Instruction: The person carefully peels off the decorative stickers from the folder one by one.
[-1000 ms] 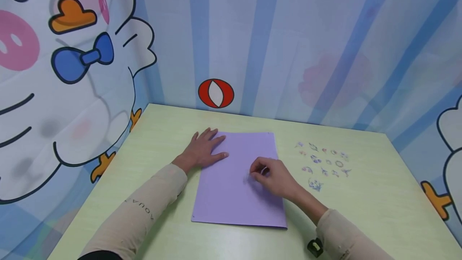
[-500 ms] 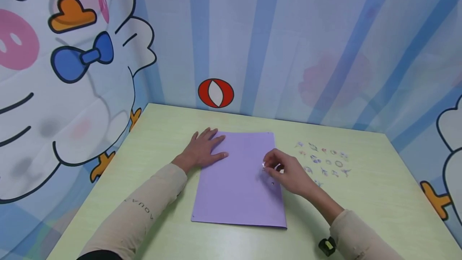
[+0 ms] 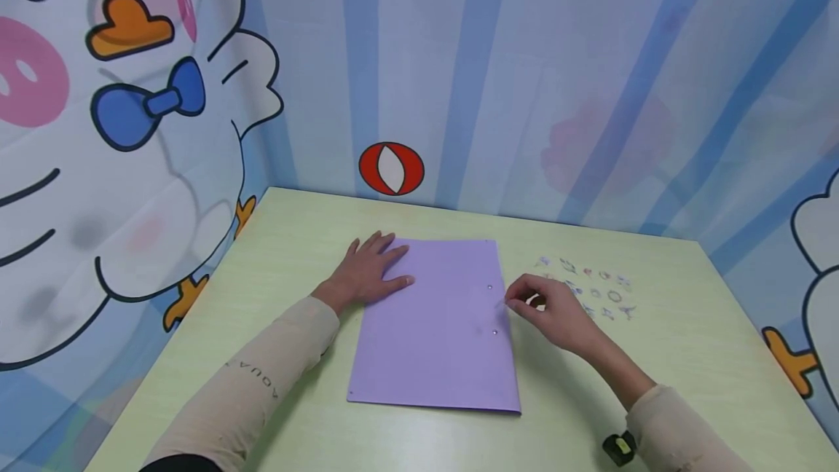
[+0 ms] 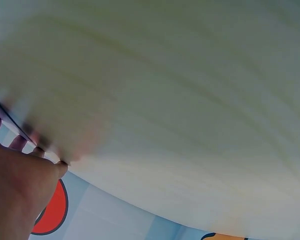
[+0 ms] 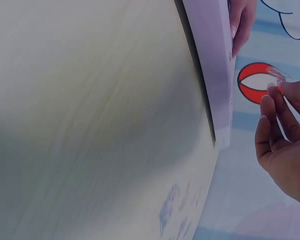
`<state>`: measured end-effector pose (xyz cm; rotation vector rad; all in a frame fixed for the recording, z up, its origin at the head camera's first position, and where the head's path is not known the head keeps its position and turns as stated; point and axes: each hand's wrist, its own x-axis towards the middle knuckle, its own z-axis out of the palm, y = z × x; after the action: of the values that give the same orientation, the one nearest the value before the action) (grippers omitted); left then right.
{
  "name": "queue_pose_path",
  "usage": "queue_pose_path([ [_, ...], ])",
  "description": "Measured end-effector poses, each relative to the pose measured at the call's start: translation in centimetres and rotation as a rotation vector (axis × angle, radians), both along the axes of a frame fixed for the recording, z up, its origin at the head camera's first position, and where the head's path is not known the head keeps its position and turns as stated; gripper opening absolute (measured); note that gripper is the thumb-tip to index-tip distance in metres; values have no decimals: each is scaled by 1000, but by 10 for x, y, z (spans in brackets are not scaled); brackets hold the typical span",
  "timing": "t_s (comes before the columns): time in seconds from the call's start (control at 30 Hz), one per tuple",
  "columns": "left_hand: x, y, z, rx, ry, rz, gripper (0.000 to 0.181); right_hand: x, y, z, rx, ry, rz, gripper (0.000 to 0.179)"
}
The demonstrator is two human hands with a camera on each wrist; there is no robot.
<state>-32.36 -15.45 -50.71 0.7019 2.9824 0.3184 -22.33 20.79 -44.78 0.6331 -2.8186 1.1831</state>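
Observation:
A purple notebook-like cover (image 3: 426, 341) lies flat on the table, with two small round studs (image 3: 494, 331) near its right edge. My left hand (image 3: 365, 277) rests on its upper left edge, fingers spread. Just past the right edge, my right hand (image 3: 557, 317) pinches a small clear sticker (image 5: 275, 75) with a pale pink outline between thumb and fingertips. In the right wrist view the sticker stands out in front of the red ball print, and the thick edge of the purple cover (image 5: 212, 65) shows. The left wrist view has the left fingers at the table's far side.
Several small floral and ring-shaped stickers (image 3: 614, 296) are spread in rows on the pale table (image 3: 301, 239) right of the cover, partly behind the right hand. A blue striped cloth (image 3: 419, 79) with cartoon prints surrounds the table. A black device (image 3: 619, 449) sits at the right wrist.
My right hand has moved right, from over the middle of the purple cover to beyond its right edge, holding the sticker. Both studs now show. The left hand has stayed put.

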Motion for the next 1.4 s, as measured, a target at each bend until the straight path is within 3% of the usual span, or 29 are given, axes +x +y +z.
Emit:
queue_pose_path([
  [0.37, 0, 1, 1, -12, -5, -2, 80, 5, 52, 5, 61, 37, -68, 9],
  [0.87, 2, 2, 3, 1, -6, -9, 79, 20, 118, -7, 88, 49, -152, 10],
  [1.2, 2, 2, 1, 0, -1, -8, 79, 25, 145, -15, 153, -33, -215, 16],
  [1.4, 0, 0, 1, -10, 4, -8, 80, 27, 154, -24, 230, -77, -209, 11],
])
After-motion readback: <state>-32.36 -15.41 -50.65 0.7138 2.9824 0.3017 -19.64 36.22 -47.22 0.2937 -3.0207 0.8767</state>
